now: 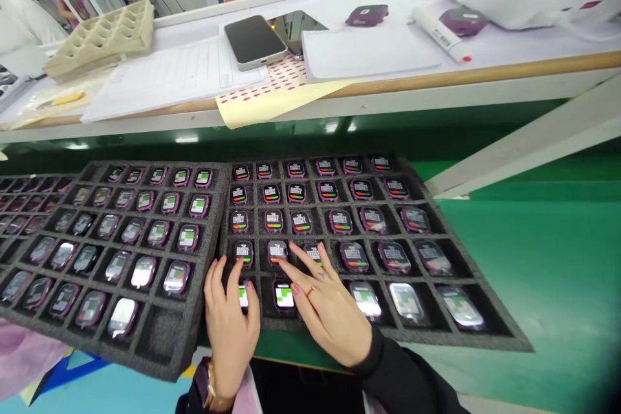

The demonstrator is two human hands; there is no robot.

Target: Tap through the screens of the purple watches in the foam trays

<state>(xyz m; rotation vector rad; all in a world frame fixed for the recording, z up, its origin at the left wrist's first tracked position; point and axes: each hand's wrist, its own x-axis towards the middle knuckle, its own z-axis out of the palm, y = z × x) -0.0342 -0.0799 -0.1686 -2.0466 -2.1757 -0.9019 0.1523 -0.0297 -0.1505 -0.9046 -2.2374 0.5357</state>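
A dark foam tray [485,310] holds rows of purple-cased smartwatches in square compartments, most with lit screens. My left hand [233,314] lies over its lower-left corner, fingers spread, partly covering a watch [243,295] with a green and white screen. My right hand [334,317] is open, its fingertips at the lower edge of a watch [278,252] in the second column; whether they press it I cannot tell. Under the right fingers another watch [313,252] is half hidden. Between my hands a watch [284,296] shows green and white blocks.
To the left, a second foam tray [179,352] of watches overlaps more watches behind it. Above runs a white bench [524,74] with phones [255,42], papers, a marker [441,35], two purple cases and an egg-carton-like tray [104,39]. A slanted white support [524,136] stands at right.
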